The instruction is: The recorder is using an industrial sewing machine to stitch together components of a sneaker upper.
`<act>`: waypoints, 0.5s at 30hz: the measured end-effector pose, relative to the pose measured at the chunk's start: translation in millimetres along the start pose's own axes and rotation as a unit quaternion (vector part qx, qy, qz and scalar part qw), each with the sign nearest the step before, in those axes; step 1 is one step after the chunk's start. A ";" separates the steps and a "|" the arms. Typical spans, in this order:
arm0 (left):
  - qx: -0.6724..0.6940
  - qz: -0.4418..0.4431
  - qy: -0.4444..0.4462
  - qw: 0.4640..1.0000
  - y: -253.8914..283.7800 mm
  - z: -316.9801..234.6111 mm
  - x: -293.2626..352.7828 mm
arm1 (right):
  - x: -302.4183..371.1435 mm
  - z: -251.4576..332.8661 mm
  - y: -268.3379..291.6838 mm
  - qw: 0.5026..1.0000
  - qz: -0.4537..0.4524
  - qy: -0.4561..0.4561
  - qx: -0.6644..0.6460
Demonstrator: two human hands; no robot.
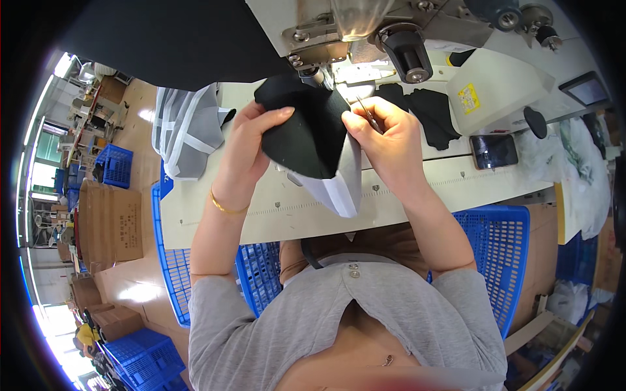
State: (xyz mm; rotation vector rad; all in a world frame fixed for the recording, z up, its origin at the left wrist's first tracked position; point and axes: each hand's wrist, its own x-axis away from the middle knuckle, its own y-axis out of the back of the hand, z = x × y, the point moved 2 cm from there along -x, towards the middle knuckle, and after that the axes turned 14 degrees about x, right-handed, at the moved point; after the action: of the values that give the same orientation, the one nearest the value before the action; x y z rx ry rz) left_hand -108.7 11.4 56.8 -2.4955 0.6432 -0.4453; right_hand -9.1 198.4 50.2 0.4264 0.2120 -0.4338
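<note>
A black fabric piece (303, 133) with a pale grey-white side (349, 182) is held up over the table edge, just in front of the sewing machine's needle area (319, 77). My left hand (244, 146) grips its left side, thumb on top and fingers behind. With thumb and forefinger, my right hand (394, 140) pinches slim metal tweezers (369, 116), their tips pointing up and away. Its fingertips also touch the fabric's right edge. The far end of the fabric lies close to the machine foot, where contact is hard to make out.
Grey pieces with white strips (189, 133) hang over the table's left end. Black fabric pieces (432, 118) and a phone (493, 152) lie to the right, near a plastic bag (580, 176). Blue baskets (499, 260) stand below the table (215, 225). The machine head (450, 29) overhangs the far side.
</note>
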 end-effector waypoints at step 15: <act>-0.280 0.148 0.024 0.948 28.6 -7.1 49.5 | 33.9 -18.5 -11.9 0.969 0.175 0.136 -0.104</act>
State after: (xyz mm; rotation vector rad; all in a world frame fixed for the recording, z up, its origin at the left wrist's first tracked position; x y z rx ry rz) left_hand -80.6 -38.8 55.4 -2.8372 1.2946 -0.2282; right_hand 13.6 184.6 19.8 0.3070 0.4370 -0.0019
